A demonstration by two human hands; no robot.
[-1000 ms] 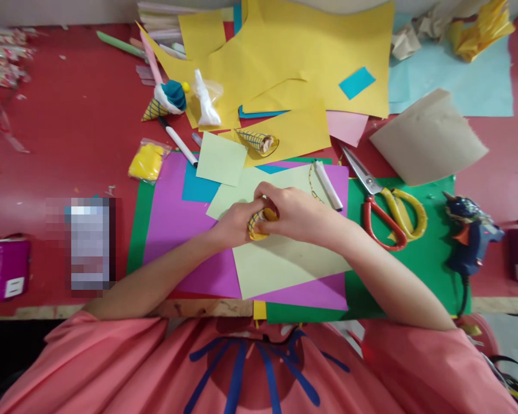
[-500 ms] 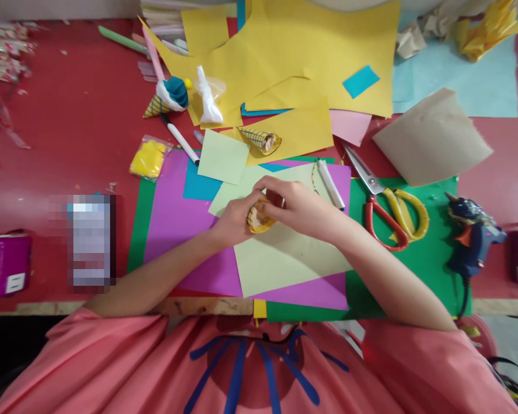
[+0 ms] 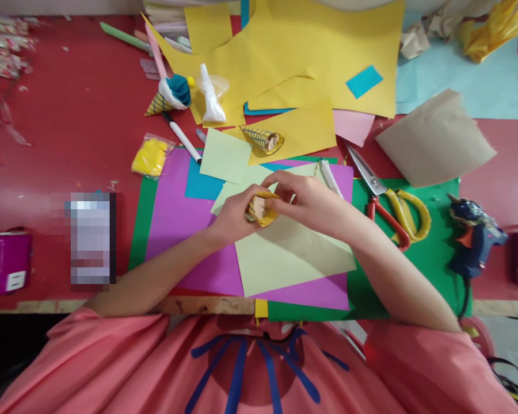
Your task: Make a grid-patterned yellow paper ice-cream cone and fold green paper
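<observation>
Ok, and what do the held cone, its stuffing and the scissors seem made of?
Held cone: likely matte paper or thin card, judging by its thin, curved edge.
Stuffing: perhaps crumpled paper, dull, pale and seemingly creased, but too small to be sure.
Scissors: shiny grey blades, so probably metal; smooth red and yellow handles, possibly plastic or a wrapping, unclear which.

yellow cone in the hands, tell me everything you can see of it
The yellow cone looks like rolled paper, with dark grid lines on its outside. Its round mouth faces up toward the camera, showing crumpled beige filling. The left hand grips its side; the right hand reaches its rim. It is above pale green paper. Its tip is hidden.
</observation>
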